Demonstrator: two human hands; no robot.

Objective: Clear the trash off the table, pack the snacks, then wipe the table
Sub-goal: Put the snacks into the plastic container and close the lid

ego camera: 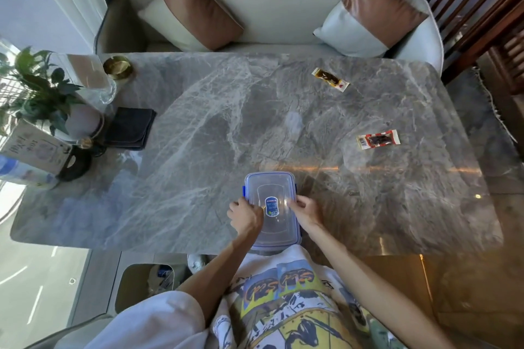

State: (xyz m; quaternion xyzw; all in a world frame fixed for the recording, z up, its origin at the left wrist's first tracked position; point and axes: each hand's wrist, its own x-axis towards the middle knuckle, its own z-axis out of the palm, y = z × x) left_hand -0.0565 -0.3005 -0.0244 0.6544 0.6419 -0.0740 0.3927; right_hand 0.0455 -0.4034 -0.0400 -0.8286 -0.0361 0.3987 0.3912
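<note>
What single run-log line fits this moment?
left hand, right hand: grip closed container | snack packets: on table | cloth: untouched

home lounge: cushioned sofa, marble table

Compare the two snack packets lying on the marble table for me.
The far packet lies diagonally; the near packet lies almost level. The far packet looks clear with brown contents and white ends; the near packet has red trim and a barcode end. Both are small and lie flat on the table, outside the lidded box.
</note>
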